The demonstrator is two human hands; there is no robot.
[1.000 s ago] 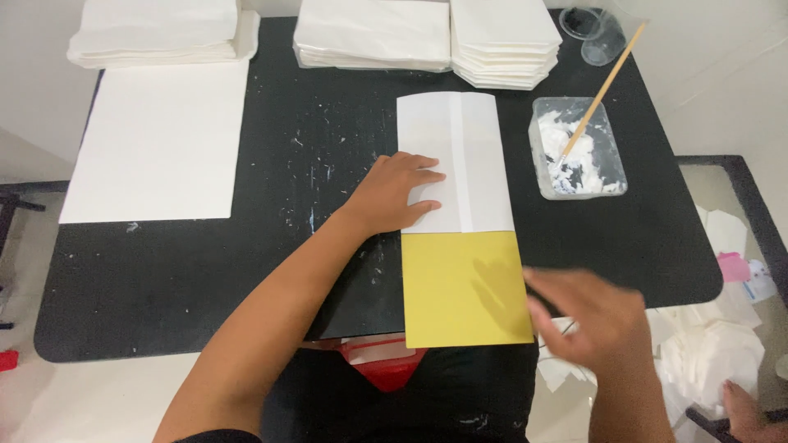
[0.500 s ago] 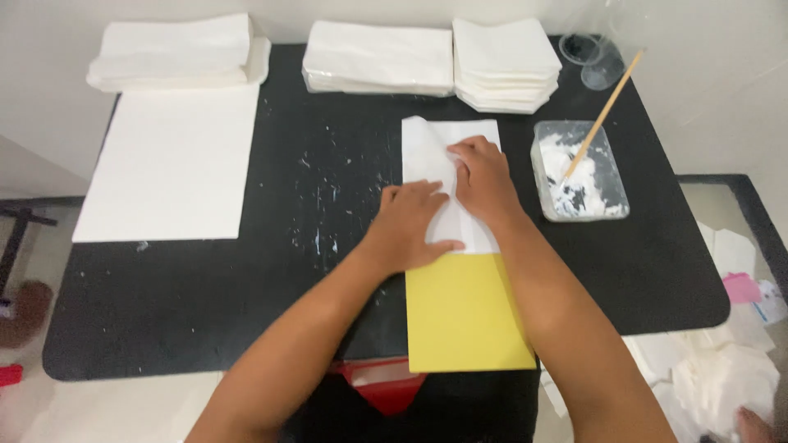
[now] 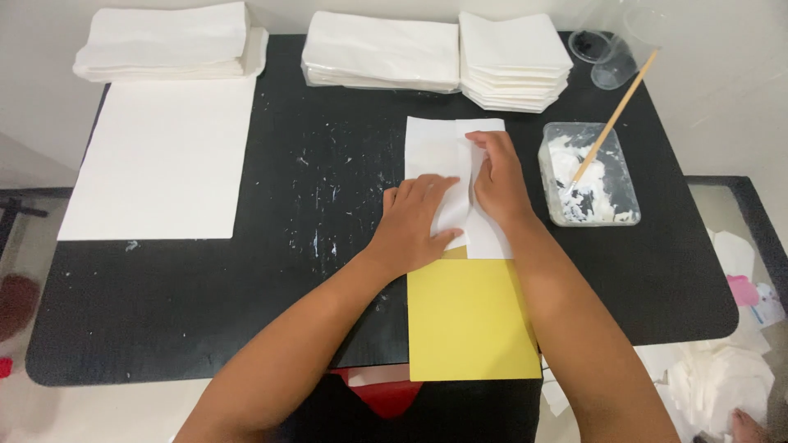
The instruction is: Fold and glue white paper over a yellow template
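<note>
Both side flaps of the white paper sheet [image 3: 447, 176] are folded inward over the yellow template [image 3: 469, 320] on the black table [image 3: 328, 189]. The left hand [image 3: 419, 221] and right hand [image 3: 497, 176] press flat, fingers extended, gripping nothing. The centre seam still stands slightly raised.

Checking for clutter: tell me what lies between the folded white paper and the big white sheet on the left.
In the head view, only bare black table flecked with white specks lies between the folded white paper and the big white sheet.
</note>
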